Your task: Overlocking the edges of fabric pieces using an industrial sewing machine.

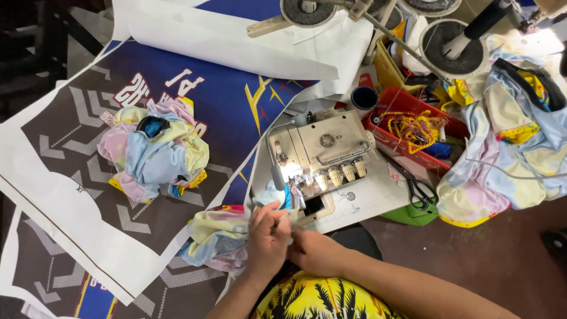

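At lower centre, the left hand (267, 239) and right hand (313, 251) pinch the pastel patchwork fabric (221, 236), crumpled, yellow, blue and pink, at the sewing machine (322, 153); farther right, a red tray (401, 139) holds tangled yellow-red thread (415, 127).

- I count one cream sewing machine (322, 155) on the bench (378, 198).
- I count four tension knobs (342, 173) along its front.
- I see three bundles of pastel fabric: one heap (153, 147) on the printed sheets, one pile (514, 147) at the right, one piece (221, 239) by my hands.
- One pair of scissors (416, 186).
- One red tray (413, 133) with a yellow thread tangle (416, 127).
- Two hands at work: left grip (269, 239), right grip (316, 251).
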